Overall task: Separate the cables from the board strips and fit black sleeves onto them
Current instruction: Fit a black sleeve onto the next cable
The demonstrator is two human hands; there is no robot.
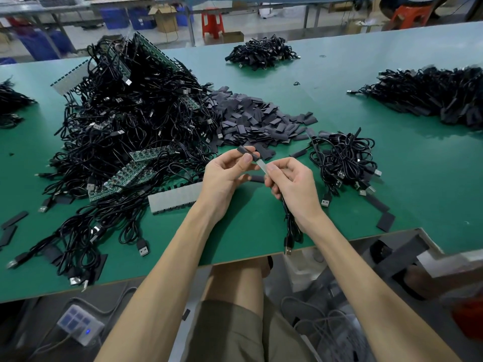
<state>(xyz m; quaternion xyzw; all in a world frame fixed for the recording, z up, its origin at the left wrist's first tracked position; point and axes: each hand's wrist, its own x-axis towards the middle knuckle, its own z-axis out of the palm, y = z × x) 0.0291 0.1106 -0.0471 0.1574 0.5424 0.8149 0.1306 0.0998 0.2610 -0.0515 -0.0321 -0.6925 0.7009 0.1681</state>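
Observation:
My left hand (226,171) pinches a black sleeve (247,152) between thumb and fingers above the green table (392,163). My right hand (292,182) grips a black cable (290,226) whose small white board end (262,167) points at the sleeve's mouth. The cable's loops and USB plug (288,247) hang below my right hand near the table's front edge. A white board strip (174,199) lies left of my left wrist. Green board strips (125,180) sit among a big tangle of cables (130,121).
A heap of loose black sleeves (257,117) lies behind my hands. A small bundle of cables (345,158) sits to the right. More cable piles lie at back centre (261,52) and far right (431,94). Loose sleeves (385,221) lie near the front right corner.

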